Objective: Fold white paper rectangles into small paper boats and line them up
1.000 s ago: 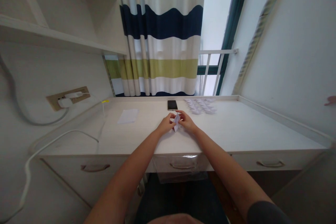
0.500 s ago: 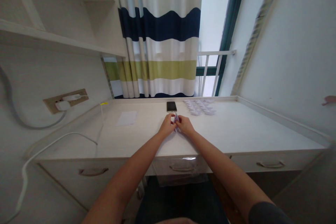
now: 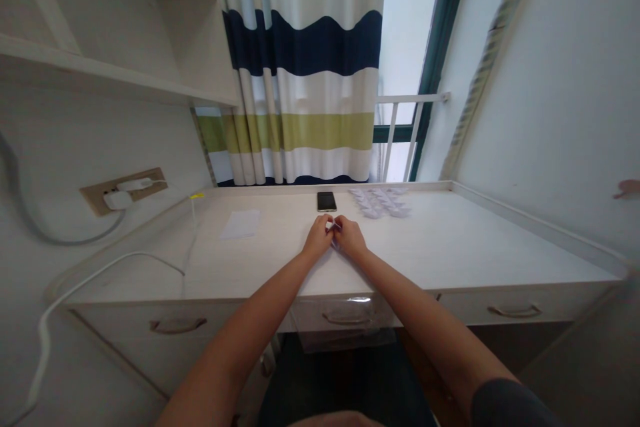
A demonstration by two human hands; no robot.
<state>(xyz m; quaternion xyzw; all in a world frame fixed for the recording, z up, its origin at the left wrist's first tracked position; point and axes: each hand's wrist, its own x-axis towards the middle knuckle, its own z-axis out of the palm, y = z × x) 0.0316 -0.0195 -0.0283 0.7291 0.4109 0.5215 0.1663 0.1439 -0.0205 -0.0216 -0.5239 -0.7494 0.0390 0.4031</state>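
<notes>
My left hand and my right hand meet over the middle of the white desk. Both are closed, pinching a small folded piece of white paper between their fingertips. Most of that paper is hidden by the fingers. A dark phone lies flat just beyond the hands. To its right sits a cluster of several small folded paper pieces. A flat white sheet of paper lies to the left of my hands.
A striped curtain hangs behind the desk beside a window with a white rail. A wall socket with a plug and a white cable are at the left. Drawers with handles run under the desk. Shelves are overhead at left.
My hands have drawn closer together around the folded paper, which now shows less between the fingers. The view shifted slightly.
</notes>
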